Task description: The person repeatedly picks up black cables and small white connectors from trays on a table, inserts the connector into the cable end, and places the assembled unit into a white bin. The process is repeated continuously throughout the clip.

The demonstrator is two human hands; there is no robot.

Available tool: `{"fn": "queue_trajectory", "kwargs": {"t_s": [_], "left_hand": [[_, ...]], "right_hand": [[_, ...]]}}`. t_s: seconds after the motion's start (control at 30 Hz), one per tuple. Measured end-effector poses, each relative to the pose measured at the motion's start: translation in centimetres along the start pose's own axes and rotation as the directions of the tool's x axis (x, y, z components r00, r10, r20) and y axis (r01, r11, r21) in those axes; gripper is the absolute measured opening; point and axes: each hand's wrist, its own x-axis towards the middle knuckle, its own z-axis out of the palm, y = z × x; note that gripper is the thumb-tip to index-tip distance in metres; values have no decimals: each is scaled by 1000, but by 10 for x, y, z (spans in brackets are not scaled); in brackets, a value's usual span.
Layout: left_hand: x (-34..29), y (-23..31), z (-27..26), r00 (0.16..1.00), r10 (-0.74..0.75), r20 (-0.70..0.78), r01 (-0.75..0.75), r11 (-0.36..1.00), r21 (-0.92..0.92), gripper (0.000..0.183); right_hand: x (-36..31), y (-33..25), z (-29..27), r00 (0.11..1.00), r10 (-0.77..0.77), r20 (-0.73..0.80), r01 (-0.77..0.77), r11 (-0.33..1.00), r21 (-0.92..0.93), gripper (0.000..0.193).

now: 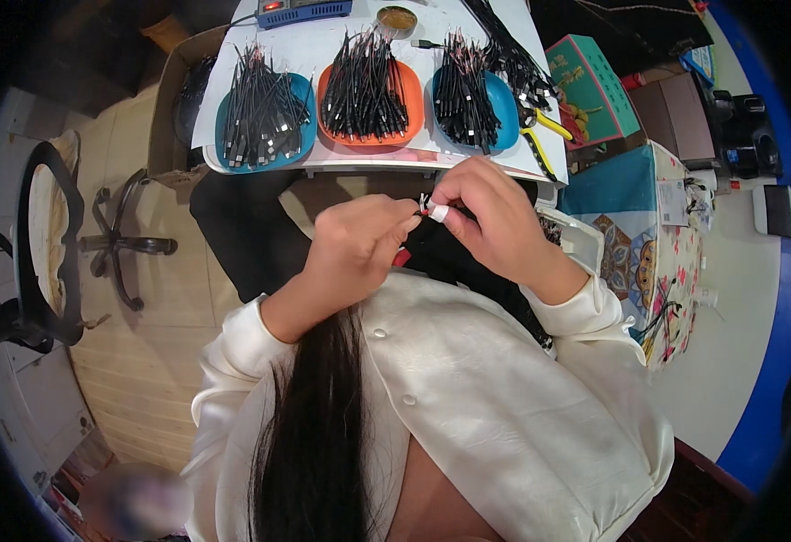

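Observation:
Above my lap, my left hand is closed in a pinch on the end of a thin black cable. Short bare-looking wire ends, some white and one reddish, stick out between its fingers. Right beside it, my right hand pinches at those wires with thumb and forefinger. A small white piece shows at its fingertips; whether it is tape round a finger or something held, I cannot tell. Most of the cable is hidden by the hands. Beyond them, a blue tray, an orange tray and a second blue tray hold bundled black cables.
Yellow-handled pliers lie on the white table's right side, near more black cables. At the back stand a blue device and a small round tin. A green box is at right; an office chair stands left.

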Motion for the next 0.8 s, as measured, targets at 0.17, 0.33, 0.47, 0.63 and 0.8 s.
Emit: {"fn": "queue_trajectory", "kwargs": {"t_s": [0.17, 0.33, 0.47, 0.63, 0.8], "left_hand": [[-7, -5, 9, 948, 304, 95, -314, 834, 453, 33], [-8, -11, -4, 982, -140, 130, 167, 960, -226, 18], [-6, -13, -14, 868, -350, 354, 494, 518, -699, 13], [-5, -16, -11, 788, -354, 503, 596, 236, -767, 14], [-7, -15, -3, 821, -296, 488, 528, 70, -846, 14]], "right_hand": [[-16, -1, 14, 615, 509, 602, -757, 168, 632, 15], [-14, 2, 4, 797, 471, 379, -596, 512, 618, 22], [2, -4, -4, 972, 179, 152, -226, 887, 402, 30], [9, -6, -5, 979, 36, 201, -89, 960, 266, 17], [4, 3, -5, 982, 14, 189, -82, 930, 359, 12]]}}
